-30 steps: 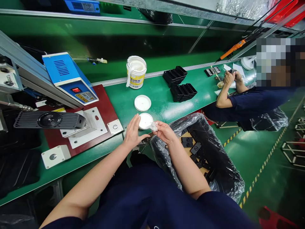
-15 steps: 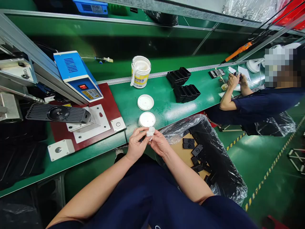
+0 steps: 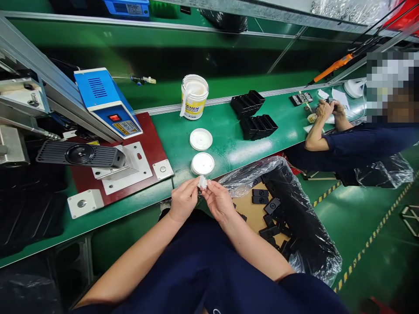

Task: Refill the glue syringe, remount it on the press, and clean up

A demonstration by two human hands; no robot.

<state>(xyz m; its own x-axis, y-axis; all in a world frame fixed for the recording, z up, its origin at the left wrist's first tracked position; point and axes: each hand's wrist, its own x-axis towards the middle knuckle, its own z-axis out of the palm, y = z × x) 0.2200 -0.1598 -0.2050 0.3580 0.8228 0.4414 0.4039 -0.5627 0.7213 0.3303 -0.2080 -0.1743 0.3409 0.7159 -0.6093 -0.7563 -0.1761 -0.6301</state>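
Between my two hands is a small crumpled white wipe (image 3: pixel 203 182), held just off the bench's front edge. My left hand (image 3: pixel 183 198) pinches it from the left with closed fingers. From the other side, the thumb and fingertips of my right hand (image 3: pixel 218 199) grip it too. Close beyond them sits a round white tub with a lid-like top (image 3: pixel 202 164). Behind that lies a white round lid (image 3: pixel 200 139). Farther back stands an open white-and-yellow tub (image 3: pixel 194 98), with a white strip hanging over its rim.
On the left, a black speaker-like part (image 3: pixel 80 153) rests in a press fixture beside a blue control box (image 3: pixel 106 100). Black trays (image 3: pixel 253 115) stand on the green bench (image 3: pixel 225 150). A plastic-lined box (image 3: pixel 314 235) holds black parts. A co-worker (image 3: pixel 356 141) sits at right.
Both hands have come slightly lower and toward me. The wipe has been bunched smaller, and my hands are a little farther apart around it.
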